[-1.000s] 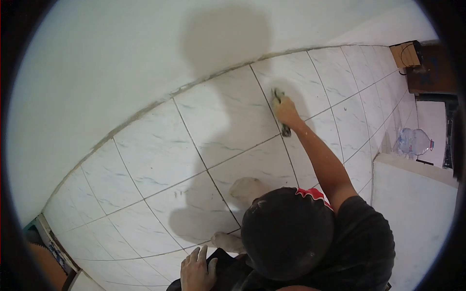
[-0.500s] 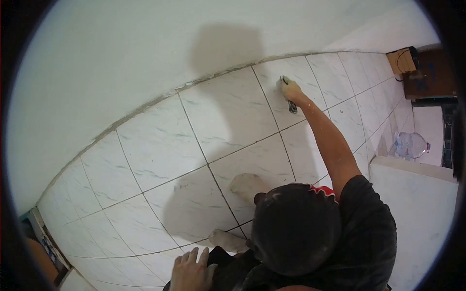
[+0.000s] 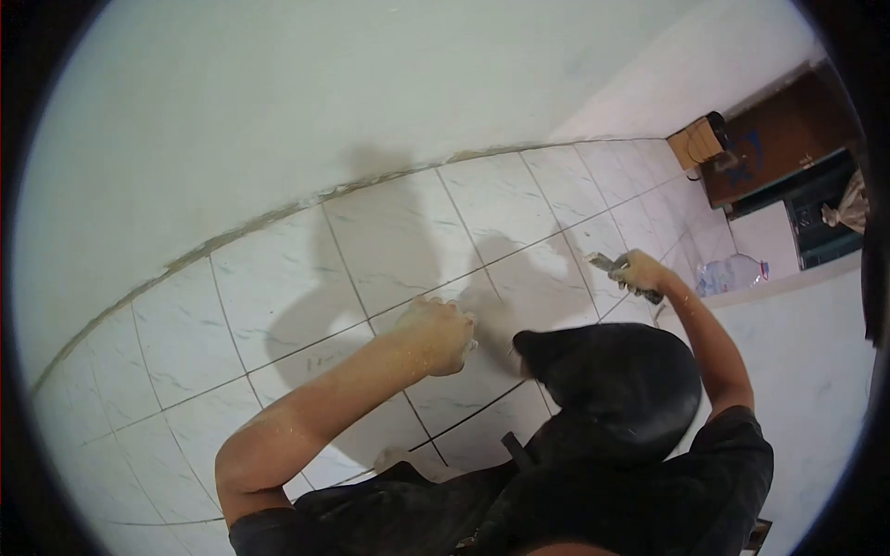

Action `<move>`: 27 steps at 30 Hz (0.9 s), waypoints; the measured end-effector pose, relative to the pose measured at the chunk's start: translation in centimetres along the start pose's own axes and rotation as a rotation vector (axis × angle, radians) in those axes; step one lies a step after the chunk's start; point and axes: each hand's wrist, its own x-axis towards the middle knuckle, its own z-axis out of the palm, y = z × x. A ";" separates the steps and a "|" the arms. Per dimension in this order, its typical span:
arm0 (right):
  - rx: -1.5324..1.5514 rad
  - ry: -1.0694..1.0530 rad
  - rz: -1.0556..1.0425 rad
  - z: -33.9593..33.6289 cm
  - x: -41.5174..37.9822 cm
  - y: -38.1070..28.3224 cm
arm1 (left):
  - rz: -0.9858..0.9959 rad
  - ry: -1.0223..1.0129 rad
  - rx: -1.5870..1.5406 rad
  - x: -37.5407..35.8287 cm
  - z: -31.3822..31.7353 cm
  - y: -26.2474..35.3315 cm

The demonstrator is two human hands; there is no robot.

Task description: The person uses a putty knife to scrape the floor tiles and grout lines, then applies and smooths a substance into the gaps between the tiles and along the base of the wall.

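Note:
My right hand [image 3: 640,272] is closed round a dark-handled tool [image 3: 604,262] that looks like a scraper, its whitish tip pointing left above the tiles. My left hand [image 3: 438,335] is over the tiled floor [image 3: 380,241] with its fingers curled in. Something small and whitish shows at those fingertips, too small to name. Both hands look dusty and are well apart. A black cap [image 3: 616,385] hides part of the floor between my arms.
A rough grey joint [image 3: 362,183] runs between wall and tiles. At the right are a cardboard box [image 3: 695,144], a brown panel [image 3: 779,139] with blue marks, and a clear plastic bottle [image 3: 732,275] beside a low white wall [image 3: 788,352].
My left hand has risen from near my knee to over the tiles and curled closed. My right hand has drawn back from near the wall with the tool. The view has shifted.

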 end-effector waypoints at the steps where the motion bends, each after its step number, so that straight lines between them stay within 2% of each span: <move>1: -0.016 0.007 -0.005 -1.3 -0.5 -0.1 | 0.012 -0.001 0.012 0.6 -0.3 0.5; 4: -0.033 -0.027 -0.028 -3.0 0.6 -1.4 | 0.037 0.021 -0.103 2.8 -0.7 0.7; 7: -0.006 -0.248 -0.094 -2.3 4.8 -2.3 | -0.018 -0.008 -0.267 5.5 -0.3 0.2; 13: 0.226 -0.402 -0.333 3.1 16.1 0.0 | -0.229 -0.117 -0.465 14.6 3.3 -3.4; 14: 0.237 -0.447 -0.330 4.2 17.6 0.7 | -0.296 -0.058 -0.518 16.3 3.8 -3.7; 15: 0.388 -0.478 -0.308 5.0 19.2 0.9 | -0.370 0.013 -0.562 18.0 4.0 -4.1; 16: 0.537 -0.508 -0.289 5.9 20.6 0.5 | -0.408 -0.005 -0.567 19.9 4.7 -4.6; 17: 0.768 -0.566 -0.252 7.0 21.6 0.0 | -0.488 0.028 -0.697 22.5 5.5 -5.3; 18: 0.778 -0.600 -0.267 7.4 22.2 -0.7 | -0.565 0.065 -0.824 24.9 6.1 -5.5; 20: 0.977 -0.613 -0.219 8.1 23.0 -2.2 | -0.715 0.166 -1.279 28.9 6.8 -5.1; 21: 1.047 -0.634 -0.153 8.4 23.2 -2.9 | -0.745 0.157 -1.275 30.8 6.4 -4.7; 22: 1.052 -0.662 -0.146 8.6 23.5 -3.4 | -0.824 0.284 -1.485 32.7 6.0 -4.5; 23: 1.155 -0.654 -0.072 9.0 23.6 -3.8 | -0.902 0.419 -1.696 34.4 6.2 -4.3; 24: 1.255 -0.641 0.009 9.3 23.8 -3.9 | -0.932 0.408 -1.701 35.8 6.4 -4.5; 25: 1.258 -0.660 0.025 9.1 23.9 -4.1 | -0.950 0.517 -1.759 37.1 6.9 -4.9; 26: 1.356 -0.744 0.154 8.6 23.9 -4.2 | -0.966 0.628 -1.815 38.2 7.5 -5.4; 27: 1.450 -0.823 0.288 8.3 24.0 -4.3 | -0.990 0.617 -1.818 39.1 7.7 -5.6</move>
